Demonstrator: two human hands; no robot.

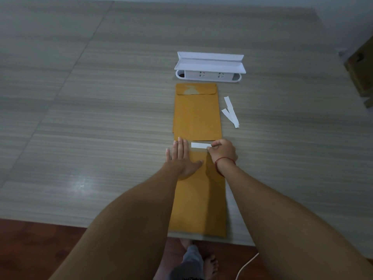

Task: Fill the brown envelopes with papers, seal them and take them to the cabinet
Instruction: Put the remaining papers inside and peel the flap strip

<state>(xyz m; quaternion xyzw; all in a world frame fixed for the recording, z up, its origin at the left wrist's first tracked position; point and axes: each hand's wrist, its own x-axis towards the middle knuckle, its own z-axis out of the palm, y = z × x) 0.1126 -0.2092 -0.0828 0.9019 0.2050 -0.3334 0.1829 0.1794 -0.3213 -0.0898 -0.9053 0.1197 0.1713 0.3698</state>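
Two brown envelopes lie end to end on the grey table. The near envelope point(199, 201) reaches the table's front edge. My left hand point(180, 156) lies flat on its upper left part, fingers spread. My right hand point(223, 150) pinches the right end of a white strip point(200, 145) at that envelope's flap end. The far envelope point(196, 114) lies beyond with its flap folded down at the far end.
A white plastic rack point(209, 66) stands behind the far envelope. Two loose white strips point(231, 112) lie to the right of it. A brown cardboard box point(361, 63) sits at the right edge. Below the table's front edge are a red floor, bare feet and a white cable point(247, 265).
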